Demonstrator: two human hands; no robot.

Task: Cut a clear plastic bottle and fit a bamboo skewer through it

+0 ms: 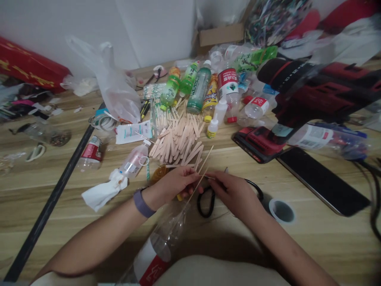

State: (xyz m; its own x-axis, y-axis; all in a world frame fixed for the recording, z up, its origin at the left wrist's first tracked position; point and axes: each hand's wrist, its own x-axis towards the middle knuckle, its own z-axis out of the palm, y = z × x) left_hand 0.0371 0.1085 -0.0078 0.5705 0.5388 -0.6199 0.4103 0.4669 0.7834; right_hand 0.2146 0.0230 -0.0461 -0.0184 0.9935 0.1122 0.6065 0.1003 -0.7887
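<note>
A thin wooden stick (204, 163) slants up out of the neck of a clear plastic bottle (169, 234) with a red and white label, which lies tilted near my lap. My left hand (180, 183), with a purple band at the wrist, is closed around the stick partway up. Close to its right, my right hand (233, 191) pinches a thin, pale sliver (210, 177) that reaches across to the stick; its exact kind is unclear. Black-handled scissors (206, 204) lie on the table under and between the hands, partly hidden.
Flat wooden craft sticks (178, 139) are heaped ahead, with several drink bottles (199, 89) behind. To the right are a red and black power drill (309, 91), a black phone (323, 180) and a tape roll (282, 210). A long dark bar (56, 194) lies on the left.
</note>
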